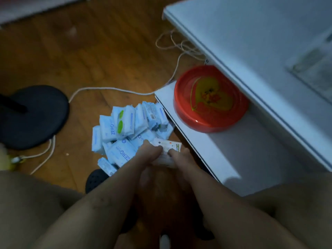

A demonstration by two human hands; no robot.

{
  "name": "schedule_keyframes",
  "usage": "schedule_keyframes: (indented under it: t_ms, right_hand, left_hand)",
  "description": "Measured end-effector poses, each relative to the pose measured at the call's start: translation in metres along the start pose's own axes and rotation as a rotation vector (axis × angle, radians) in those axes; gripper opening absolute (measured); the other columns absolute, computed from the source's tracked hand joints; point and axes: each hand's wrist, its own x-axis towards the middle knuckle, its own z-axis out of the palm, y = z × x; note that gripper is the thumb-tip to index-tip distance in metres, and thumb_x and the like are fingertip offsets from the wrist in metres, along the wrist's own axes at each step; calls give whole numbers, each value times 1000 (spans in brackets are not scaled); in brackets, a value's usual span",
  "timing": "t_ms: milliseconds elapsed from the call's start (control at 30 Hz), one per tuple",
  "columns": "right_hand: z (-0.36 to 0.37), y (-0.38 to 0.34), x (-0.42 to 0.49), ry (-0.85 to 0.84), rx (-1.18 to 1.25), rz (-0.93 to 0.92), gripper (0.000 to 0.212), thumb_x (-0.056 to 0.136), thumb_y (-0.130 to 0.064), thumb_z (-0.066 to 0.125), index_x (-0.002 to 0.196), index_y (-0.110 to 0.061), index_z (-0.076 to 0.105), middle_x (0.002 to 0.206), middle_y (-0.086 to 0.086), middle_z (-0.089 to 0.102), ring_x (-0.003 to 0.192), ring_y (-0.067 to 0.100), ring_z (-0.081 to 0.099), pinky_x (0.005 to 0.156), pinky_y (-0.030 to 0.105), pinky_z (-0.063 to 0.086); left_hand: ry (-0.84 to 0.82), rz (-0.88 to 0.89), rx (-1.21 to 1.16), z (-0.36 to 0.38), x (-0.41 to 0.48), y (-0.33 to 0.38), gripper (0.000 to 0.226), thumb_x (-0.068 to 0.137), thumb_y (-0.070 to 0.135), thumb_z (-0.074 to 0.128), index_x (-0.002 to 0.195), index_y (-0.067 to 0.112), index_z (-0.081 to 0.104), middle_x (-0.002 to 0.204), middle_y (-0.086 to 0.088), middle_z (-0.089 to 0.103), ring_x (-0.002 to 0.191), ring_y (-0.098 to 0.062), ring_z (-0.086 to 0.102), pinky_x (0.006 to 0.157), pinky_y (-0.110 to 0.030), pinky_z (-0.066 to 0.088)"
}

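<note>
Holding a small white packet (169,145) between both hands here, just off the left edge of the white shelf board (251,159) and over the wooden floor (80,60). The left hand (151,152) and right hand (180,155) are both pinching it, with fingers curled in on its near end. The picture's blurring a bit, so I can't tell if the wrapper is being torn open or just turned over.

Risk I'm seeing: if the hands are pulling apart too hard, the wrapper could be splitting and dumping whatever's folded inside. Or the packet could be slipping down onto the pile of blue-and-white packs (125,126) lying on the floor against that same edge and toppling the leaning ones.

Containers: the red round tin (210,99) is sitting near the board's far left corner, half tucked under the white top (251,42). Its lid is on, so nothing inside is showing. The packs are looking sealed too.
</note>
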Motion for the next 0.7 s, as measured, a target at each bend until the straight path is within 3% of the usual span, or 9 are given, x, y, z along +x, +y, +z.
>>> schedule_keyframes:
  t_ms: [67,133,200,300,367,467,600,700]
  right_hand:
    - [-17,-18,-17,-10,-14,-60,30,84,-26,63,111,-15,56,101,1,60,88,15,54,74,20,40]
    - [-33,-38,-39,-5,-39,-127,31,81,-29,65,105,-13,52,100,3,59,91,20,57,75,24,43]
    - [-46,-56,-60,27,-42,-236,38,75,-31,66,106,-11,59,103,4,65,95,23,62,79,30,51]
    - [-76,-81,-94,110,17,-367,23,77,-30,67,93,-19,55,99,2,65,93,23,64,78,34,51]
    - [-99,-95,-117,180,40,-441,33,77,-33,66,102,-16,53,105,3,65,98,25,63,82,34,50]
    - [-132,-108,-146,289,50,-530,41,78,-35,65,109,-14,50,109,4,65,100,26,62,84,34,49]
    - [-168,-109,-171,460,81,-585,47,76,-41,64,111,-14,48,112,8,63,103,29,60,87,39,49]
    - [-190,-103,-182,554,150,-578,58,68,-46,62,114,-14,47,117,10,60,108,31,57,91,44,48]
  left_hand:
    - [59,75,2,-17,-18,12,54,88,29,59,129,-2,47,126,-21,58,113,-35,58,86,-33,51]
    - [95,134,-17,-33,-42,28,54,89,31,57,130,-1,44,125,-20,58,112,-35,58,86,-33,52]
    - [140,186,-36,-48,-68,48,58,88,35,56,132,2,39,128,-20,56,114,-36,57,93,-43,52]
    - [263,355,-88,-63,-109,82,47,90,37,56,120,4,44,119,-18,59,109,-36,58,88,-40,50]
    - [326,474,-131,-68,-139,104,32,90,35,57,102,9,43,99,-8,59,94,-31,57,75,-35,43]
    - [386,646,-209,-70,-181,132,29,90,35,57,98,11,43,84,2,54,82,-25,54,72,-37,44]
    - [344,798,-269,-62,-211,160,24,88,35,61,93,16,48,86,3,60,75,-16,56,63,-32,43]
    - [271,872,-315,-47,-224,179,20,85,33,66,94,19,54,92,1,66,80,-19,63,71,-36,52]
